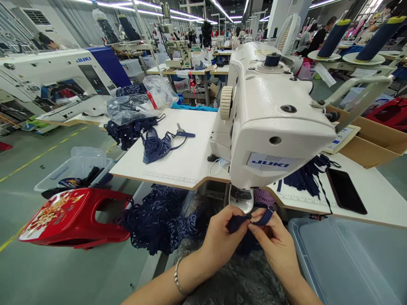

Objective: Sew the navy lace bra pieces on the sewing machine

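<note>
Just below the needle area of a white sewing machine [286, 127], both my hands meet over a navy bra strap [264, 217]. My left hand [219, 235], with a bracelet at the wrist, pinches the strap's wider part. My right hand [276, 241] grips the strap beside a small ring or slider, and the strap loops over its fingers. The fingertips of both hands nearly touch at the ring. More navy fabric hangs beneath them, partly hidden by the hands. A navy lace bra [155, 146] lies on the white tabletop [197, 127] to the left.
A pile of navy lace pieces [155, 216] sits low on the left, near a red stool [79, 216]. On the right are navy straps [303, 178], a phone [346, 191], a cardboard box [375, 140] and a grey-blue plastic bin [346, 258]. Other machines and people fill the background.
</note>
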The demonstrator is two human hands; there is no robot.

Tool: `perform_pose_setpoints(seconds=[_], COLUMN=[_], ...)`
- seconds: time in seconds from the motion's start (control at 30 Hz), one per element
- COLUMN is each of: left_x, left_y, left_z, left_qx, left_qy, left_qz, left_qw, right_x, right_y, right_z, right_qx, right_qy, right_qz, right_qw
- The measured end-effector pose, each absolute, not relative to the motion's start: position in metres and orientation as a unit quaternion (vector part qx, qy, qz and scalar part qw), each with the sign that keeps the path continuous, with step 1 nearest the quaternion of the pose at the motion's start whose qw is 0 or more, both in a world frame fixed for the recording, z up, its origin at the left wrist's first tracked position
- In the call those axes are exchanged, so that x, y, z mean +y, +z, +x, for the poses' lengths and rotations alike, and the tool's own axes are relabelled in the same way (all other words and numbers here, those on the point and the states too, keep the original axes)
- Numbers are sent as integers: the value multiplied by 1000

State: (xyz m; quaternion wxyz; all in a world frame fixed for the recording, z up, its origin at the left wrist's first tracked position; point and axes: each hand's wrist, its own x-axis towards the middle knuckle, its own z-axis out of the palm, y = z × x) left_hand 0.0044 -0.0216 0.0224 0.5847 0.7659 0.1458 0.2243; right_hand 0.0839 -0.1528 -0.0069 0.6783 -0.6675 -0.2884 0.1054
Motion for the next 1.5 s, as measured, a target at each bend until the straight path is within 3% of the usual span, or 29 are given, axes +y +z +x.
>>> perform_pose_setpoints(seconds=[0.2, 0.47, 0.8, 1.2, 1.5], left_x=[-20, -17, -11, -14, -24], left_y=[20, 10, 8, 10, 3], left_z=[2, 0, -4, -1, -1], left_qx=[78, 7, -89, -44, 207], left_qy=[273, 317, 378, 339, 213], left_qz=[779, 791, 825, 797, 733], left_qw=[560, 523, 412, 498, 612], right_x=[-151, -153, -154, -155, -148], right_y=[-2, 0, -11, -9, 0], right_z=[83, 84, 84, 89, 94], right_qx=[-324, -314, -357, -362, -294], right_qy=[47, 119, 80, 108, 140], right_qz=[-658, -645, -608, -616, -753], right_qw=[678, 687, 705, 691, 572])
